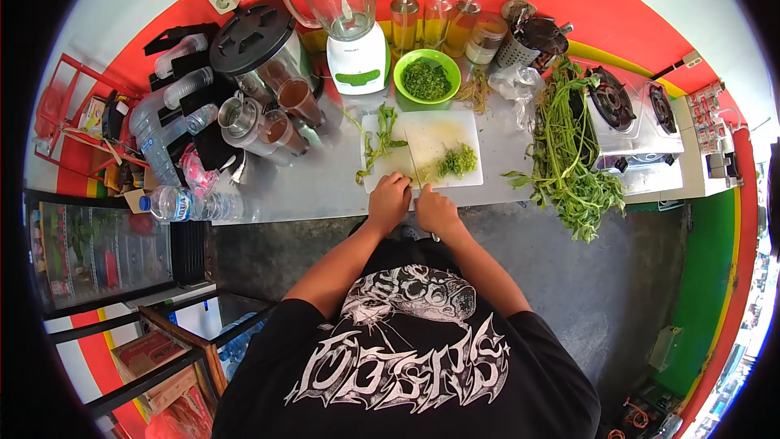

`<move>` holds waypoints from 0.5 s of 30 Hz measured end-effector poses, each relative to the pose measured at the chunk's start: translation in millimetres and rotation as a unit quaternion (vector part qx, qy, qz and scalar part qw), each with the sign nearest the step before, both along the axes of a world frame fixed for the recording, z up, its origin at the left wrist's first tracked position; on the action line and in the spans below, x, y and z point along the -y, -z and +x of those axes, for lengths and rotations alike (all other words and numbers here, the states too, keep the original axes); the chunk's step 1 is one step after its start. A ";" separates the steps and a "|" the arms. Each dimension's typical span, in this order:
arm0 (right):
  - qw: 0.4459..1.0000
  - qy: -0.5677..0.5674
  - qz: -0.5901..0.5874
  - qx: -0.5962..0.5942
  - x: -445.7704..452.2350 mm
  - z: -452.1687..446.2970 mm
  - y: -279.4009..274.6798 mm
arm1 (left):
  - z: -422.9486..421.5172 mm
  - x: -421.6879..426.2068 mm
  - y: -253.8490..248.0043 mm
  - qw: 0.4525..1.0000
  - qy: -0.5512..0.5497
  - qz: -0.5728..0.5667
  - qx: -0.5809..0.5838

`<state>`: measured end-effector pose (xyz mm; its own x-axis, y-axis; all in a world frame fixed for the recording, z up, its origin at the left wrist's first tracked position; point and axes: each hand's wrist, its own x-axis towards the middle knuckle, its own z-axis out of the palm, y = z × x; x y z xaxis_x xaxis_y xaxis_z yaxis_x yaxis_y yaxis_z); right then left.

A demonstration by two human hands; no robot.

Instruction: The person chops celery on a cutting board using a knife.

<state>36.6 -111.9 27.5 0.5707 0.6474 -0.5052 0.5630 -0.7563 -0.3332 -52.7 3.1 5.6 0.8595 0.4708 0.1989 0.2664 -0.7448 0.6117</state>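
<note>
On the white cutting board [467, 126] at the table's front edge, my right hand [436, 213] is wrapped round the handle of a knife [414, 164], whose blade points away over the board. Just to its left, my left hand [390, 199] rests at the board's near edge, fingers closed on the near end of a green stem. Leafy green stems [380, 142] lie on the board's left part. A small heap of chopped greens [458, 161] sits right of the blade. Behind the board stands a green bowl [400, 81] of chopped leaves.
A blender [357, 57], pump bottles [437, 12] and a jar [486, 36] stand at the back. Metal containers [252, 122] and a water bottle [191, 205] are at left. Long leafy stalks [561, 130] hang over the front edge at right, beside a gas stove [630, 130].
</note>
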 end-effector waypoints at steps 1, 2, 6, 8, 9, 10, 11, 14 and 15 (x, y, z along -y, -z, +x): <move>1.000 0.001 0.000 -0.001 -0.8 -0.8 4.5 | 1.1 -0.8 2.6 1.000 -0.008 -0.005 -0.003; 1.000 0.009 0.010 -0.004 -1.7 -0.8 8.7 | 2.4 -1.2 5.1 1.000 -0.016 -0.010 -0.006; 1.000 -0.014 0.004 0.012 -3.7 5.7 2.4 | 2.8 -5.5 1.4 0.999 -0.011 -0.044 -0.018; 1.000 -0.011 0.002 0.008 -7.3 2.5 -4.7 | 2.5 -8.2 1.5 0.997 -0.006 -0.075 -0.012; 1.000 -0.004 -0.002 0.003 -8.0 -0.1 -6.0 | 2.4 -9.3 4.7 0.997 -0.007 -0.074 -0.014; 1.000 -0.003 -0.002 0.001 -7.8 -1.2 -2.4 | 3.5 -10.2 8.1 0.997 -0.017 -0.071 0.004; 1.000 0.007 0.010 -0.009 -6.4 -1.5 3.3 | 4.3 -10.6 11.6 0.997 -0.027 -0.069 0.022; 1.000 0.009 0.020 -0.007 -2.4 3.9 5.2 | 7.3 -11.3 9.2 0.988 -0.052 -0.145 -0.012; 1.000 0.001 0.021 0.003 -3.3 4.6 3.2 | 6.0 -11.5 5.9 0.988 -0.054 -0.145 -0.012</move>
<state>41.3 -108.6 24.3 0.5746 0.6669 -0.4744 0.5637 -0.7428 -0.3613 -46.7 14.6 -0.3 0.8046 0.5934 0.0219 0.3518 -0.5060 0.7875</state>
